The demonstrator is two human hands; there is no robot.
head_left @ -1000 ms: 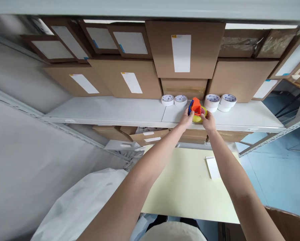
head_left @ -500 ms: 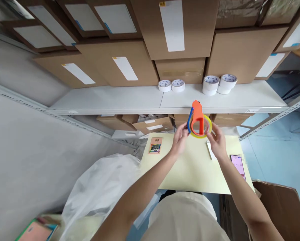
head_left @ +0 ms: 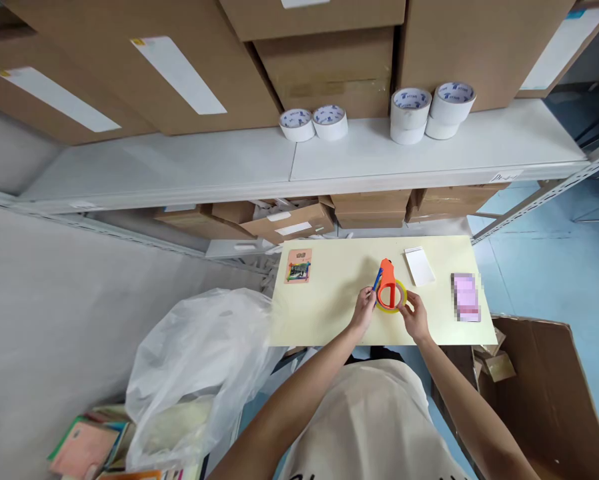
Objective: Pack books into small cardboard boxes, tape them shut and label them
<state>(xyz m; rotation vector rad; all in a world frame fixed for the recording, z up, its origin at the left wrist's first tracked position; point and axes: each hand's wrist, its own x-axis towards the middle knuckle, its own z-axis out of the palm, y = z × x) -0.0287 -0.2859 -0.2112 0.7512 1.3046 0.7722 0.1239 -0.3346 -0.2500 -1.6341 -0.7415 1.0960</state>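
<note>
My left hand [head_left: 363, 311] is closed on the blue side of an orange-and-blue tape dispenser [head_left: 387, 272]. A roll of yellow tape [head_left: 404, 293] sits at the dispenser's round end, and the orange part overlaps it. On the other side, the fingers of my right hand [head_left: 413, 316] grip the roll's lower right rim. Both things are held over the pale yellow table [head_left: 324, 313]. I cannot tell whether the roll is fully seated on the dispenser. A white notepad [head_left: 419, 267] lies just beyond my right hand.
A pink card with a picture [head_left: 298, 266] lies at the table's left, a phone [head_left: 466, 298] at its right. White tape rolls [head_left: 410, 110] stand on the shelf [head_left: 204, 157] before cardboard boxes [head_left: 324, 67]. A plastic bag [head_left: 194, 360] is left, an open carton [head_left: 539, 387] right.
Both hands have come down with the tape dispenser and tape roll, from in front of the shelf edge to over the table. My view has shifted, showing the shelf higher up.
</note>
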